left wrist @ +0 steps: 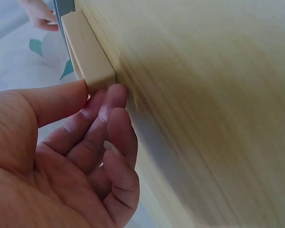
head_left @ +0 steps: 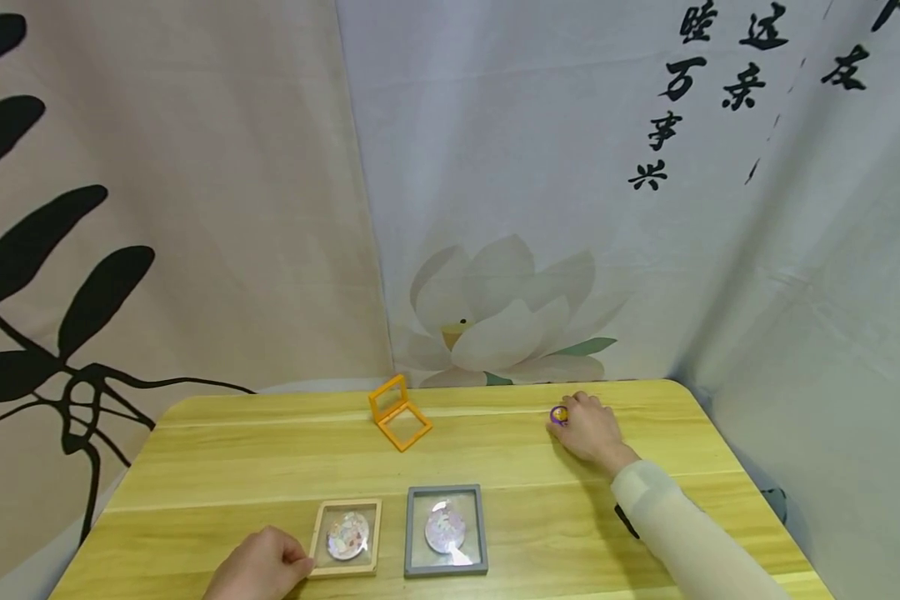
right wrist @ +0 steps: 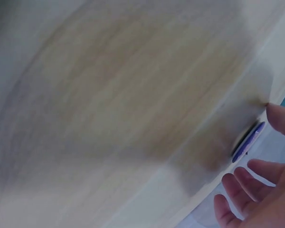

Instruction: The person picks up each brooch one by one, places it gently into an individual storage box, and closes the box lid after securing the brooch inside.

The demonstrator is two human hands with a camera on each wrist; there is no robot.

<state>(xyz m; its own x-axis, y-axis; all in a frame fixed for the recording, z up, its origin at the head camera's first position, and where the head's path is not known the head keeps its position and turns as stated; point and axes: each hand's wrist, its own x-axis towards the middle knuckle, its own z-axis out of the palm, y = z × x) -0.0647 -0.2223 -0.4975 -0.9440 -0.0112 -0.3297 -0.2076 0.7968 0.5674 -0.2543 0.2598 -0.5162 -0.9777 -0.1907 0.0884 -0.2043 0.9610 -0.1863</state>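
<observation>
At the table's near left, my left hand [head_left: 261, 567] pinches the lower left corner of a beige display frame [head_left: 315, 540]. Thumb and fingertips meet that corner in the left wrist view, where the frame [left wrist: 92, 54] shows edge-on. Inside the frame is a pale round disc [head_left: 348, 536]. Far to the right, my right hand [head_left: 591, 429] is spread about a small round badge [head_left: 560, 415] with a purple rim and a yellow middle. In the right wrist view, the badge [right wrist: 248, 142] lies on the table between thumb and fingers, with gaps visible around it.
Right of the beige frame lies a grey display frame [head_left: 483, 533] holding another pale disc [head_left: 445, 530]. An orange hinged frame [head_left: 405, 427] stands unfolded near the back edge of the wooden table [head_left: 270, 467]. Printed curtains [head_left: 510, 167] hang behind the table.
</observation>
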